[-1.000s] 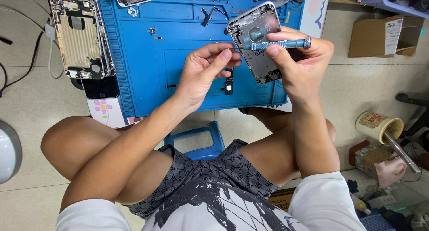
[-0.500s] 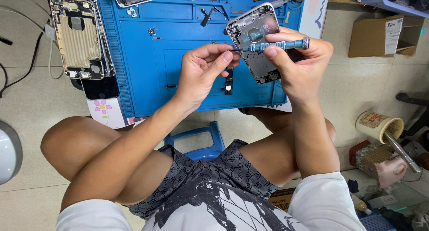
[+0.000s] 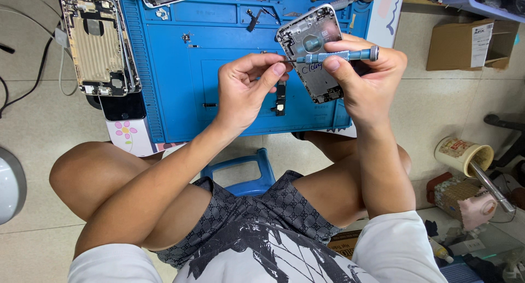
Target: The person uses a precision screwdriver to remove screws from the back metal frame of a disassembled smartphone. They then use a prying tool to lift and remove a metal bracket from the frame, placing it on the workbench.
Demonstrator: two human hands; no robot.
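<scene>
Blue-handled, the screwdriver (image 3: 336, 56) lies crosswise, its long axis running 3 to 9 o'clock, pinched by the right hand (image 3: 363, 78), which also props the open phone shell (image 3: 314, 53) over the blue mat (image 3: 180, 86). The left hand (image 3: 246, 86), at 9 o'clock, pinches its tip. A paper cup (image 3: 462, 154) holds a metal tool.

Right hand (image 3: 365, 78) holds a blue precision screwdriver (image 3: 333, 56) and an open phone housing (image 3: 314, 50) at upper centre; left hand (image 3: 247, 89) pinches the screwdriver's tip above the blue repair mat (image 3: 180, 102).
</scene>
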